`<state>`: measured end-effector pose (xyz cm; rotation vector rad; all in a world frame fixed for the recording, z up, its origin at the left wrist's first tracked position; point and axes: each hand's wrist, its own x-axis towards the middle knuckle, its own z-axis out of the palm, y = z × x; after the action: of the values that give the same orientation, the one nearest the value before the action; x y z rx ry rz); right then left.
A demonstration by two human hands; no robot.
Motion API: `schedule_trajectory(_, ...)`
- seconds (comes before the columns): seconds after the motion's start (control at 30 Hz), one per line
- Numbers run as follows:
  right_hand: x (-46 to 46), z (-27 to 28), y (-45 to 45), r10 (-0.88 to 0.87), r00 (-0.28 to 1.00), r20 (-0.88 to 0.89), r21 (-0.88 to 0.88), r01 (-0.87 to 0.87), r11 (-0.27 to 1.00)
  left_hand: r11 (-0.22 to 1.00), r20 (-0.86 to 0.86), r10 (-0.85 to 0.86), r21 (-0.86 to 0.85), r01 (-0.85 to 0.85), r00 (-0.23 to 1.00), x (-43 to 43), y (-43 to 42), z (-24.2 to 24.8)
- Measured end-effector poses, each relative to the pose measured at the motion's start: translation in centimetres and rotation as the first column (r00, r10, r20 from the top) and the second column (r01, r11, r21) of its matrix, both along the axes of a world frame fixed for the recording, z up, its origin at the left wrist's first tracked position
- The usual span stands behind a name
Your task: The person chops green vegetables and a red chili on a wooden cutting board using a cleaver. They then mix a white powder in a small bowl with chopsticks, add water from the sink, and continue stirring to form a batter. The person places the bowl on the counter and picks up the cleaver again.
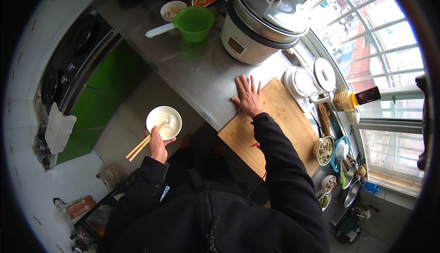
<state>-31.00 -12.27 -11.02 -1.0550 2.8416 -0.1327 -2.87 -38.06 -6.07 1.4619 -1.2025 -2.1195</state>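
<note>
My left hand (pixel 159 145) grips a white bowl (pixel 150 117) by its near side, held over the floor away from the counter. Inside lies a pale liquid with a mound of white powder (pixel 169 119). A pair of wooden chopsticks (pixel 138 147) rests in the bowl under my left thumb, their thick ends sticking out toward me. My right hand (pixel 249 96) lies with spread fingers, palm down, across the edge between the steel countertop (pixel 206 77) and the wooden cutting board (pixel 292 122). It holds nothing. A small red scrap (pixel 255 145) sits on the board beside my right sleeve.
Beyond my right hand stands a large rice cooker (pixel 254 43), with a green ladle (pixel 195 26) to its left. White lidded containers (pixel 302 81) line the window side. Several food bowls, one metal (pixel 324 151), stand right of the board. A gas stove (pixel 80 43) is at left.
</note>
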Motion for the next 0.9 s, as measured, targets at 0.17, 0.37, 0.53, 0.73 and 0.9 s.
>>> schedule_trajectory(0.17, 3.6, 0.4, -1.2, 0.135, 0.991, 0.000, -0.051, -0.135, 0.990, 1.000, -0.019, 0.001, -0.010, -0.001, 1.000, 0.2, -0.3, -0.3)
schedule_trajectory(0.37, 10.4, 3.9, -3.7, 0.310, 0.936, 0.167, -0.163, -0.284, 0.945, 0.996, -0.006, -0.077, -0.052, 0.077, 0.997, -0.5, 0.4, -1.1)
schedule_trajectory(0.53, 17.2, 7.2, -7.1, 0.471, 0.874, 0.123, -0.336, -0.410, 0.848, 0.998, -0.049, -0.068, -0.013, 0.067, 0.996, -1.0, 1.6, -1.4)
schedule_trajectory(0.73, 15.0, 6.2, -3.4, 0.397, 0.900, 0.179, -0.255, -0.347, 0.903, 0.998, -0.054, -0.048, 0.033, 0.050, 0.997, -1.2, -0.9, -1.2)
schedule_trajectory(0.9, 4.8, 3.0, -0.3, -0.128, 0.991, 0.032, -0.050, 0.130, 0.990, 0.994, -0.066, -0.045, -0.099, 0.038, 0.997, -0.8, -2.2, -0.3)
